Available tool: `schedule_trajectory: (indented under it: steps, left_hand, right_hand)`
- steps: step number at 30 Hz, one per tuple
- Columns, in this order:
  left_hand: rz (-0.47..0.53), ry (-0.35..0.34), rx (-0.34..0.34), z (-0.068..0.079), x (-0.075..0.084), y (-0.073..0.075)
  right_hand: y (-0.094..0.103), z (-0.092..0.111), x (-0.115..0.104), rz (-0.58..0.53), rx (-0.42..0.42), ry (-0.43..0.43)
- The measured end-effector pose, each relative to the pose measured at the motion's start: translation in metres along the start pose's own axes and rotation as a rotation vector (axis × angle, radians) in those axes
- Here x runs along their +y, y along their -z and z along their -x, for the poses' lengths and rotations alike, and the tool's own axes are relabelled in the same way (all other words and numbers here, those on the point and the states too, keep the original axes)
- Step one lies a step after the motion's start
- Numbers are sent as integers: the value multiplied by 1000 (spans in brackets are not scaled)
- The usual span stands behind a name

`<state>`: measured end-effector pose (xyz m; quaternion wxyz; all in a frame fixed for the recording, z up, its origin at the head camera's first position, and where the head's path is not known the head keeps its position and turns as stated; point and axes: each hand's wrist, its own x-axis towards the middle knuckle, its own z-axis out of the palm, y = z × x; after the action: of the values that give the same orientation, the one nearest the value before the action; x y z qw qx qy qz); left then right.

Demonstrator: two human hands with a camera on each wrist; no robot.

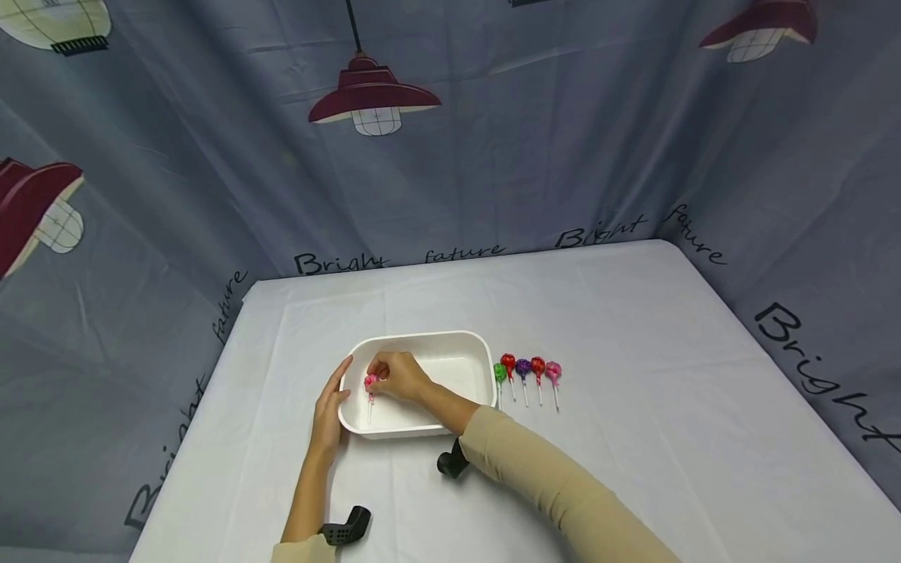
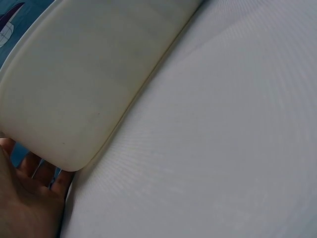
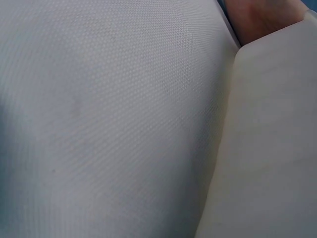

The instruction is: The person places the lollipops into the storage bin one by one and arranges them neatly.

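A white rectangular tray [image 1: 457, 367] sits on the white-covered table. My right hand [image 1: 401, 377] reaches into its left part and pinches a pink lollipop [image 1: 370, 381] near its head. That lollipop's white stick points toward the tray's near side. At the tray's left end my left hand [image 1: 327, 418] rests against the outer wall, its fingers extended. In the left wrist view, the left hand's fingers [image 2: 44, 173] lie along the end of the tray [image 2: 89, 84]. The right wrist view shows the tray's outer side [image 3: 267, 124], with the right hand's fingers out of sight.
Right of the tray lie several lollipops in a row: a green one [image 1: 500, 372], a red one [image 1: 508, 362], a purple one [image 1: 523, 367], another red one [image 1: 538, 366] and a pink one [image 1: 554, 371]. A grey curtain [image 1: 535, 156] hangs behind the table [image 1: 676, 438].
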<state>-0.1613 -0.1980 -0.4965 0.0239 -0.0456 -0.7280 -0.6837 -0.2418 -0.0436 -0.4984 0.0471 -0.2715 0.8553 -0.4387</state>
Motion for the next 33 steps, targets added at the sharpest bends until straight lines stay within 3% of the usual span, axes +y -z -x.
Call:
schedule_trajectory:
  steps: [14, 24, 33]
  left_hand:
    - [5, -11, 4, 0, 0, 0]
    - [8, 1, 0, -1, 0, 0]
    - [31, -12, 20, -4, -8, 1]
  right_hand:
    - [2, -1, 0, -31, 4, -46]
    - [11, 2, -6, -140, 79, -65]
    - [19, 9, -22, -54, 62, -44]
